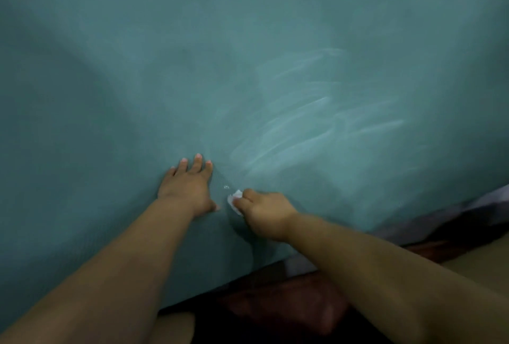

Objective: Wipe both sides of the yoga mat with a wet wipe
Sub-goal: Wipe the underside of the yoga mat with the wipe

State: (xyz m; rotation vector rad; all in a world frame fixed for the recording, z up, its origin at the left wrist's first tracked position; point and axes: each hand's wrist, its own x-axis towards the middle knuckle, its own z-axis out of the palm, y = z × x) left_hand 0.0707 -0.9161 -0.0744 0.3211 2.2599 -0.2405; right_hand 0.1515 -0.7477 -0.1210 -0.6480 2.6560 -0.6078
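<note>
A teal yoga mat [192, 68] fills nearly the whole view, lying flat. Pale wet streaks cross its right half, fanning up and right from my hands. My left hand [187, 186] presses flat on the mat with fingers spread and straight. Just to its right, my right hand [264, 214] grips a small crumpled white wet wipe [235, 200], which touches the mat. Only the wipe's left edge shows past my fingers.
The mat's near edge runs diagonally from bottom left up to the right. Below it lie a dark reddish cloth [289, 308] and a pale floor [482, 269]. A grey-purple fabric [468, 214] shows at the right edge.
</note>
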